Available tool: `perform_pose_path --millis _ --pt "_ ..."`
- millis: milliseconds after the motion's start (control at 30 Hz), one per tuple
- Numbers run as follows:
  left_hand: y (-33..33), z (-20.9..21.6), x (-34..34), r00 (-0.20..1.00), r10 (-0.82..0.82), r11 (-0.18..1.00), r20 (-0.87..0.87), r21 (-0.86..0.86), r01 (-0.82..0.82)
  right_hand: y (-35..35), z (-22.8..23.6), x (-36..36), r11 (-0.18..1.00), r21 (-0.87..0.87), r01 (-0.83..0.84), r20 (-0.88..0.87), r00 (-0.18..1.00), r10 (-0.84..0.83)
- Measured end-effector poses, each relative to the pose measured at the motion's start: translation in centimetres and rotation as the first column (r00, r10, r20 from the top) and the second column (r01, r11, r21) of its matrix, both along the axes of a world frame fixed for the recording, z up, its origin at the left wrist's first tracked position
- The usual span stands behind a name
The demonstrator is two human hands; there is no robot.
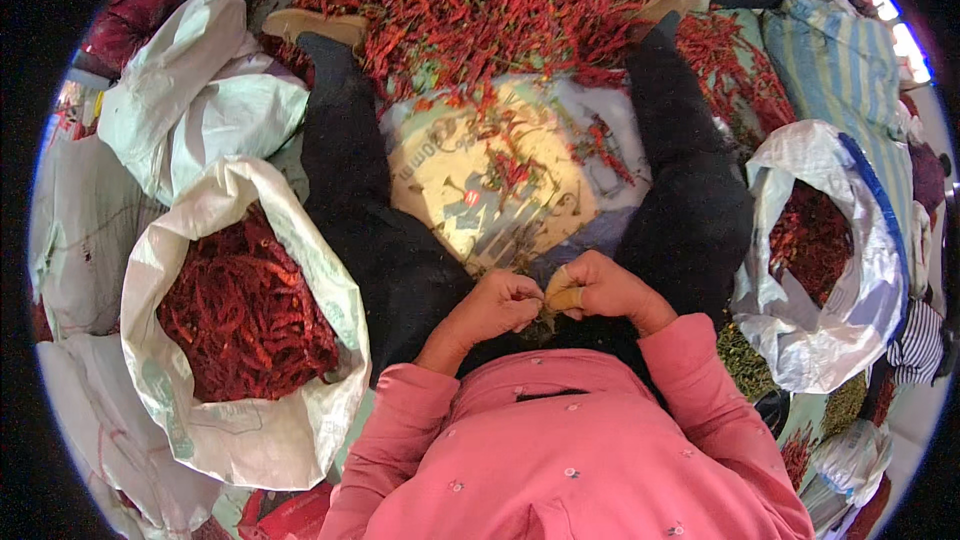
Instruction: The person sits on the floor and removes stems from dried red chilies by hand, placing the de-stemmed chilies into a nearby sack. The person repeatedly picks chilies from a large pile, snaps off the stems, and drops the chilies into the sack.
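Above my lap, my left hand [500, 302] and my right hand [605, 290] meet with fingertips pinched close together. Whatever lies between the fingers is too small to make out. A yellowish wrap or finger cover [566, 298] shows on my right hand's fingers. Just beyond my hands, between my outstretched legs, a printed sheet [425, 205] lies on the floor. Several dried red chilies [520, 165] and bits of stem are scattered over it. Dark crumbs of plant matter gather at the sheet's near edge, by my fingers.
A large heap of red chilies [480, 0] spreads past my feet. At left stands an open white sack [140, 300] full of dark red chilies, with other white sacks [190, 90] behind it. An open white sack [800, 345] at right holds reddish bits; a striped sack [835, 70] lies beyond.
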State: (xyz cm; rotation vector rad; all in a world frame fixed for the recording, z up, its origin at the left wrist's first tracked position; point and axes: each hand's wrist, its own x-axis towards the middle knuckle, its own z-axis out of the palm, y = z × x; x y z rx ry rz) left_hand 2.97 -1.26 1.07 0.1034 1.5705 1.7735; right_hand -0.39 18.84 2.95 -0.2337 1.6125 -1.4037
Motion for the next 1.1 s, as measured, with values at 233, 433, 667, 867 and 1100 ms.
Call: perform_pose_path --millis 233,433,667,867,1100 --pt "0.3 0.5 0.4 1.0 -0.012 1.0 0.019 0.028 0.011 0.1 2.4 0.9 0.976 -0.219 -0.002 0.311 0.948 0.072" --pt "-2.1 1.2 -0.9 0.87 0.417 0.865 0.262 0.177 -0.469 1.2 1.6 -1.1 0.943 0.172 -0.285 -0.452 0.828 0.333" --pt "-3.0 0.3 -2.2 0.742 0.576 0.723 0.343 0.21 -0.658 -3.6 0.1 -5.2 0.875 0.416 0.248 -0.748 0.641 0.174" --pt "-3.5 -1.4 -2.8 0.693 0.576 0.637 0.433 0.294 -0.713 -8.6 -1.4 -6.7 0.676 0.656 0.337 -0.692 0.627 0.359" --pt "-3.4 -1.7 -3.6 0.628 0.494 0.515 0.601 0.381 -0.768 -6.3 -2.9 -6.4 0.774 0.504 0.384 -0.741 0.653 0.158"
